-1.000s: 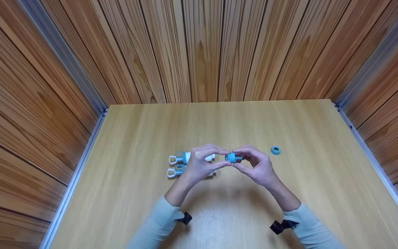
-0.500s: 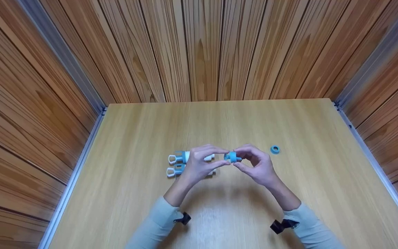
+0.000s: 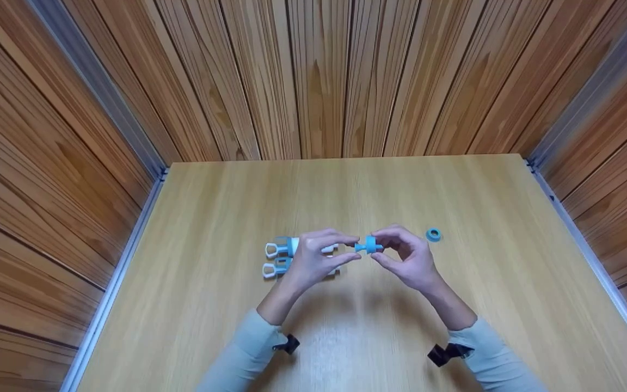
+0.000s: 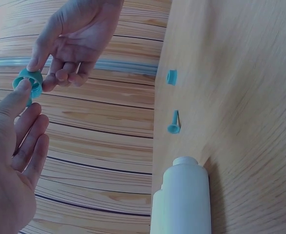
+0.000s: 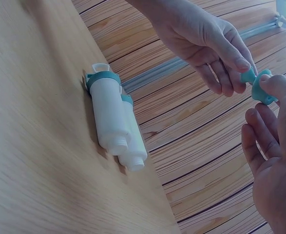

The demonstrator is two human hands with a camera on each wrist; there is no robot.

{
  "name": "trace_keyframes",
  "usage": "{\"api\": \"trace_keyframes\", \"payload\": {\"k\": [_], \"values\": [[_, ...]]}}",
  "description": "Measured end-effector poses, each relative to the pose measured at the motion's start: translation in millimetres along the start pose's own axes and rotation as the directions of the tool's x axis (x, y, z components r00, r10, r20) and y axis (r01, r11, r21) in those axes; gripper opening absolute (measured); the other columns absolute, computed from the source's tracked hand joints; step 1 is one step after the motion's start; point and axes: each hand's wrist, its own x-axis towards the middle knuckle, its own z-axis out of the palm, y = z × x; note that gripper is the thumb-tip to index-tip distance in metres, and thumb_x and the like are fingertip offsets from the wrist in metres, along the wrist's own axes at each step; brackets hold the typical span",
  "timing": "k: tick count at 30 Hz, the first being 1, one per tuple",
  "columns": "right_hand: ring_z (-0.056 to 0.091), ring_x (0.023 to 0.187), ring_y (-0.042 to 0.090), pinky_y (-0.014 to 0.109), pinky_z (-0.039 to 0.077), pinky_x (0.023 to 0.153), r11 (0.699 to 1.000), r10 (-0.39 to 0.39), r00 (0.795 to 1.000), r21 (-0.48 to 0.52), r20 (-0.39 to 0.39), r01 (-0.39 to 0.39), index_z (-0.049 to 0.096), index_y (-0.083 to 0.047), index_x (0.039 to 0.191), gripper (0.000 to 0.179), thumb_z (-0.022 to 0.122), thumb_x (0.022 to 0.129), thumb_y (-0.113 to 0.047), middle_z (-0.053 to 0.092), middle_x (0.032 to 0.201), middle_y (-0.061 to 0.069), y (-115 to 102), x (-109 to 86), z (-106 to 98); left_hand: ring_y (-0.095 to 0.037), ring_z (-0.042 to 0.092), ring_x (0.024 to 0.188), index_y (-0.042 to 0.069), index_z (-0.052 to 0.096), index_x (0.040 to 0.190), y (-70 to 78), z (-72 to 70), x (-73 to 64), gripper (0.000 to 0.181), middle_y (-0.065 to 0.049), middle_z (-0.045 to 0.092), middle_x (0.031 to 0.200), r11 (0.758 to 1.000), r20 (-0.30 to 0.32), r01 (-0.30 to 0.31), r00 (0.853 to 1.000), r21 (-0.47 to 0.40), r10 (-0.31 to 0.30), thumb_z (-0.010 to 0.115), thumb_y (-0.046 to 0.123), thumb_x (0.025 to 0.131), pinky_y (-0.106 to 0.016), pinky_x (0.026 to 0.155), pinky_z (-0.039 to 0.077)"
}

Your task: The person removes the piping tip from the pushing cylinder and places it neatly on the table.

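Note:
In the head view my left hand (image 3: 318, 255) pinches the small flared end of a blue stem-like plastic piece (image 3: 361, 247) with its thumb and fingers. My right hand (image 3: 410, 260) grips a blue ring-shaped cap (image 3: 370, 244) that surrounds the stem, well above the table. The right wrist view shows the stem piece (image 5: 248, 75) against the left fingertips and the cap (image 5: 263, 89) under the right thumb. Seen from the left wrist, the cap (image 4: 31, 78) is partly hidden by the left thumb. Whether stem and cap are joined I cannot tell.
Two white bottles (image 5: 108, 109) with teal collars and white loops lie on the table (image 3: 226, 218), partly behind my left hand. A teal ring (image 3: 433, 234) lies at the right. The left wrist view also shows a funnel-shaped teal piece (image 4: 174, 123) on the tabletop.
My right hand has shifted slightly right with the cap, and more of the stem shows between cap and left fingers. My left hand has barely moved. The bottles and loose ring stay put.

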Motion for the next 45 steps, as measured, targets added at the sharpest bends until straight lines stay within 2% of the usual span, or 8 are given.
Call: {"api": "trace_keyframes", "payload": {"k": [6, 10, 13, 15, 18, 32, 40, 45], "values": [[0.075, 0.103, 0.004, 0.017, 0.063, 0.093, 1.0, -0.019, 1.0, 0.018, 0.004, 0.019, 0.067, 0.02, 0.125, 0.044, 0.073, 0.084, 0.032, 0.078, 0.118, -0.007, 2, -0.6, 0, -0.026, 0.086, 0.105, 0.003, 0.086, 0.121, 0.4, 0.6, -0.9, 0.03, -0.012, 0.088, 0.112, 1.0, 0.011, 0.02, 1.0, -0.001, -0.02, 0.092, 0.016, 0.094, -0.035, 0.097, 0.069], [0.075, 0.102, 0.003, 0.017, 0.063, 0.092, 1.0, -0.02, 1.0, 0.019, 0.002, 0.02, 0.067, 0.02, 0.125, 0.044, 0.072, 0.083, 0.033, 0.078, 0.117, -0.007, 1, -1.6, -2, -0.026, 0.086, 0.104, 0.003, 0.086, 0.12, 0.5, 0.0, -0.6, 0.029, -0.012, 0.088, 0.112, 1.0, 0.01, 0.009, 1.0, -0.001, -0.009, 0.092, 0.016, 0.094, -0.04, 0.095, 0.07], [0.075, 0.101, 0.003, 0.017, 0.063, 0.092, 1.0, -0.017, 1.0, 0.015, -0.003, 0.017, 0.065, 0.022, 0.125, 0.045, 0.071, 0.083, 0.034, 0.078, 0.117, -0.009, 1, -2.2, -4, -0.026, 0.086, 0.104, 0.003, 0.086, 0.12, -1.3, -0.3, -0.6, 0.029, -0.013, 0.088, 0.112, 1.0, 0.008, -0.008, 1.0, 0.0, 0.008, 0.091, 0.016, 0.095, -0.039, 0.096, 0.07], [0.075, 0.101, 0.002, 0.017, 0.063, 0.091, 1.0, -0.015, 1.0, 0.008, -0.006, 0.015, 0.065, 0.021, 0.125, 0.046, 0.071, 0.082, 0.034, 0.078, 0.118, -0.01, 1, -2.6, -6, -0.026, 0.086, 0.104, 0.003, 0.086, 0.12, -1.9, -0.6, -0.6, 0.028, -0.012, 0.088, 0.112, 1.0, 0.005, -0.017, 1.0, 0.004, 0.017, 0.091, 0.015, 0.095, -0.034, 0.096, 0.069], [0.075, 0.1, 0.004, 0.018, 0.064, 0.091, 0.999, -0.034, 0.999, 0.015, -0.005, 0.034, 0.065, 0.023, 0.125, 0.046, 0.071, 0.082, 0.035, 0.078, 0.118, -0.007, 1, -2.6, -10, -0.026, 0.086, 0.103, 0.003, 0.086, 0.119, -2.3, -1.5, -0.7, 0.027, -0.012, 0.088, 0.112, 1.0, -0.001, -0.029, 1.0, -0.003, 0.029, 0.09, 0.014, 0.096, -0.033, 0.095, 0.069], [0.075, 0.096, 0.004, 0.018, 0.064, 0.087, 0.999, -0.027, 0.999, -0.018, -0.036, 0.026, 0.066, 0.021, 0.124, 0.043, 0.072, 0.083, 0.033, 0.08, 0.114, -0.007, 0, -6.8, -31, -0.028, 0.085, 0.096, 0.002, 0.087, 0.118, -0.4, 0.8, 1.7, 0.027, -0.012, 0.089, 0.109, 0.999, -0.019, -0.038, 0.999, 0.005, 0.038, 0.092, 0.015, 0.094, -0.029, 0.087, 0.068], [0.075, 0.097, 0.003, 0.017, 0.063, 0.088, 0.999, -0.015, 0.999, -0.052, -0.05, 0.013, 0.066, 0.021, 0.124, 0.043, 0.071, 0.083, 0.033, 0.079, 0.115, -0.009, -1, -11.5, -45, -0.026, 0.086, 0.104, 0.002, 0.086, 0.119, 1.1, 7.7, 8.9, 0.028, -0.012, 0.088, 0.112, 0.999, -0.007, -0.037, 0.999, -0.013, 0.037, 0.091, 0.015, 0.095, -0.035, 0.098, 0.069], [0.075, 0.096, 0.003, 0.017, 0.063, 0.088, 0.998, -0.015, 0.998, -0.065, -0.06, 0.011, 0.066, 0.022, 0.123, 0.044, 0.07, 0.082, 0.035, 0.079, 0.114, -0.009, -3, -14.9, -55, -0.027, 0.086, 0.105, 0.0, 0.086, 0.118, 1.6, 12.3, 11.4, 0.027, -0.013, 0.088, 0.113, 0.999, -0.003, -0.041, 0.999, -0.023, 0.041, 0.091, 0.014, 0.095, -0.035, 0.098, 0.069]]}}
